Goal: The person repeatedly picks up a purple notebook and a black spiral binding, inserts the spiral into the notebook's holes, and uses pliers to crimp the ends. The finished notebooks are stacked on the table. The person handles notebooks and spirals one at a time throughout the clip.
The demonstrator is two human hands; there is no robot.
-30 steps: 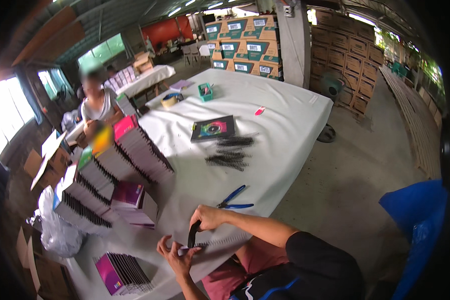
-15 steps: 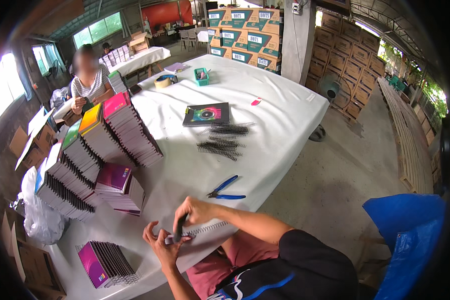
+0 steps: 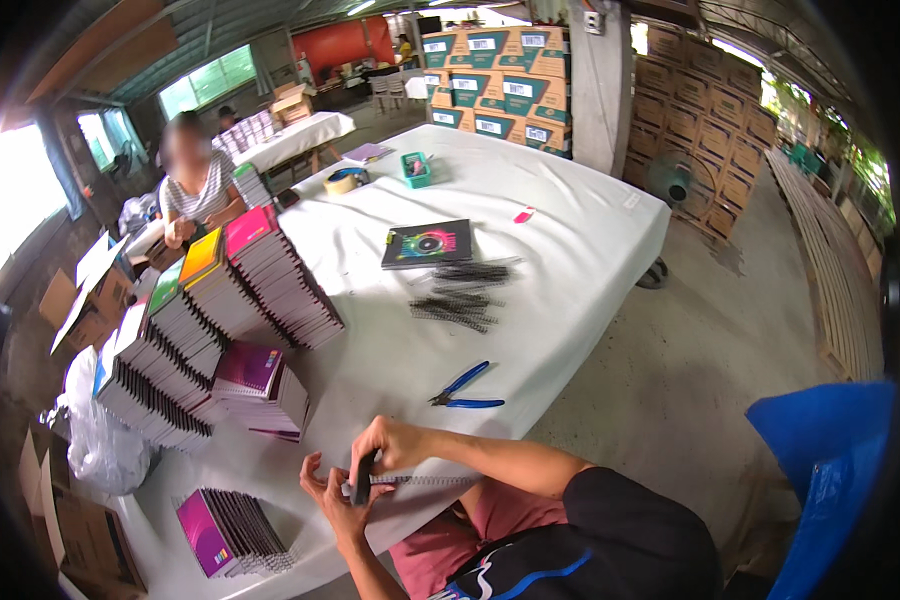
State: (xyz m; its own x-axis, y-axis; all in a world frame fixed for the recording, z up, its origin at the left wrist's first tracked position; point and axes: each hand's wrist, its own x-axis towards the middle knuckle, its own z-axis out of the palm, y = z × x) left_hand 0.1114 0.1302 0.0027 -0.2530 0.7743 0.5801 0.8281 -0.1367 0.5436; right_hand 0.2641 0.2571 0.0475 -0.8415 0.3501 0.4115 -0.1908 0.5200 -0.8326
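Observation:
At the table's near edge my right hand (image 3: 392, 444) is closed around a dark tool (image 3: 362, 478) whose exact kind I cannot make out. It points down toward my left hand (image 3: 337, 503). The left hand's fingers are bent around the end of a thin item, mostly hidden, with thumb and fingertips near the tool. A dark spiral binding coil (image 3: 435, 481) runs rightward from between the hands, below my right forearm. Blue-handled cutting pliers (image 3: 467, 386) lie with handles apart just beyond the right forearm.
Stacked spiral notebooks (image 3: 270, 265) and a smaller purple pile (image 3: 260, 390) stand left; more purple notebooks (image 3: 215, 535) lie nearer. Loose black coils (image 3: 460, 300) lie beside a dark notebook (image 3: 427, 244). Farther back are a green basket (image 3: 416, 170) and tape roll (image 3: 342, 183). Another person (image 3: 198, 185) sits left.
The view has shifted slightly, so the table's contents appear farther right. The dark tool now stands more upright between my hands. Both hands stay together at the coil's left end.

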